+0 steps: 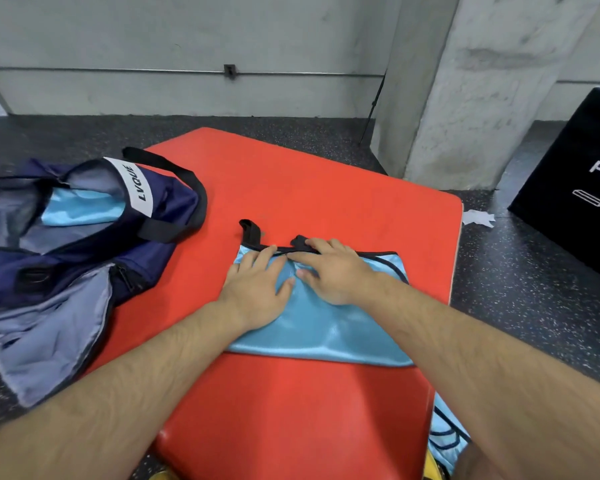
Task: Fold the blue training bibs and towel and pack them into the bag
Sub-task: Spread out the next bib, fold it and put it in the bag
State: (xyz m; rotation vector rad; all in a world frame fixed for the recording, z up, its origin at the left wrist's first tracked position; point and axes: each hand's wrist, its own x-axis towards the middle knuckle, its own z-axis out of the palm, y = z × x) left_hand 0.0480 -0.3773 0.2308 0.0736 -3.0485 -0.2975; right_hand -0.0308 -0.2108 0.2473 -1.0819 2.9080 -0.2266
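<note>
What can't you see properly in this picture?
Head view:
- Bag inside: its sides hide most of it.
- Bib middle: left hand and right hand cover it.
- Second bib: mat and right arm hide most.
- Box lettering: cut off by the right edge.

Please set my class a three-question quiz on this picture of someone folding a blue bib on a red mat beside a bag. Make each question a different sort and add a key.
1. True or false: the left hand and the right hand both rest on the blue bib.
2. The bib lies on: A) the red mat; B) the floor; C) a black box.
3. Fill in: light blue fabric shows inside the open navy ____.
Key: 1 true; 2 A; 3 bag.
</note>
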